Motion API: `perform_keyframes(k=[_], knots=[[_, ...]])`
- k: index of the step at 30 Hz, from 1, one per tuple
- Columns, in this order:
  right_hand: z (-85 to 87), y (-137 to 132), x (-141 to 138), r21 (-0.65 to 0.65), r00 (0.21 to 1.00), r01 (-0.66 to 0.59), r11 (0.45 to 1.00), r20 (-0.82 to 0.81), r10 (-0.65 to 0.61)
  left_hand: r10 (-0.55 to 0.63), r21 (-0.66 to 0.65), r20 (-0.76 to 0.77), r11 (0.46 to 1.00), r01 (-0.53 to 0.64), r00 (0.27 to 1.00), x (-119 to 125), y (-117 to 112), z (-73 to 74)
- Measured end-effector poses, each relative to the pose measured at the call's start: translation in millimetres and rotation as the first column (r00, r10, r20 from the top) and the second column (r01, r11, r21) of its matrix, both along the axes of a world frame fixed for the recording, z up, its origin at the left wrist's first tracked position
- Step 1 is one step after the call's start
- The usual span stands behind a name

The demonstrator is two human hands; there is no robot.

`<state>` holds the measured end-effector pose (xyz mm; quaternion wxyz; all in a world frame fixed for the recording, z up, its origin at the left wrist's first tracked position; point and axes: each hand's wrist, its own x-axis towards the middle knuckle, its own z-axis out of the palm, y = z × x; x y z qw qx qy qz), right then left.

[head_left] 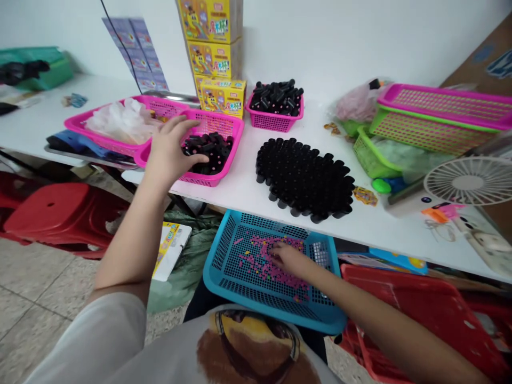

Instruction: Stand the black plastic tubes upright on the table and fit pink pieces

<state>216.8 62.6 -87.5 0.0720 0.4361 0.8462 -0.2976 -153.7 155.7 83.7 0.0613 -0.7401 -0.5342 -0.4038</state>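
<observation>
My left hand (176, 144) is over a pink basket (238, 130), its thumb and fingers spread apart with nothing between them. Small black tube-like pieces (210, 152), some with pink dots, lie in that basket beside the thumb. My right hand (288, 259) reaches down into a blue mesh basket (236, 293) on my lap. Its fingers are curled together among many tiny pink pieces (256, 261), with a few yellow ones mixed in. Whatever the right fingertips pinch is hidden. On the white table, a dense cluster of upright black cups (304, 176) stands close together.
Another pink basket (276, 124) of black pieces stands near the wall, beside stacked yellow boxes (222, 98). To the left, a pink tray (80, 125) holds clear plastic bags. Green and pink baskets (432, 125) and a white fan (468, 181) are at right. Red stools (68, 213) stand below.
</observation>
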Motion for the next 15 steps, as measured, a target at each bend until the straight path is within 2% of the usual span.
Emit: perform_keyframes(k=[1, 3, 4, 5, 6, 8, 11, 15], knots=[[-6.5, -0.1, -0.3, -0.007, 0.999, -0.005, 1.000, 0.034, 0.006, 0.003, 0.038, 0.006, 0.999, -0.003, 1.000, 10.2, 2.8, -3.8], [-16.6, 1.2, -2.4, -0.036, 0.996, -0.013, 0.999, 0.089, 0.016, -0.085, 0.008, 0.027, 0.996, 0.085, 0.996, 44.0, 5.5, -22.9], [-20.0, 2.4, -3.7, -0.048, 0.994, -0.017, 0.999, 0.110, 0.022, -0.182, -0.084, 0.037, 0.979, 0.185, 0.983, 64.3, 7.0, -36.6], [-22.4, 4.0, -4.9, -0.060, 0.991, -0.020, 0.998, 0.131, 0.027, -0.264, -0.206, 0.061, 0.940, 0.271, 0.962, 84.5, 9.7, -51.7], [-23.9, 5.6, -5.9, -0.069, 0.988, -0.018, 0.997, 0.151, 0.029, -0.286, -0.311, 0.107, 0.900, 0.305, 0.952, 103.1, 13.8, -66.9], [-24.6, 8.5, -7.7, -0.082, 0.982, -0.007, 0.997, 0.190, 0.023, -0.219, -0.409, 0.161, 0.872, 0.267, 0.962, 131.1, 26.3, -93.7], [-22.4, 11.4, -9.8, -0.091, 0.974, 0.016, 0.996, 0.227, 0.005, -0.148, -0.426, 0.188, 0.878, 0.216, 0.971, 148.1, 47.1, -117.2], [-19.7, 14.6, -10.9, -0.114, 0.970, 0.043, 0.993, 0.243, -0.014, -0.152, -0.420, 0.221, 0.877, 0.235, 0.963, 143.2, 55.2, -123.3]])
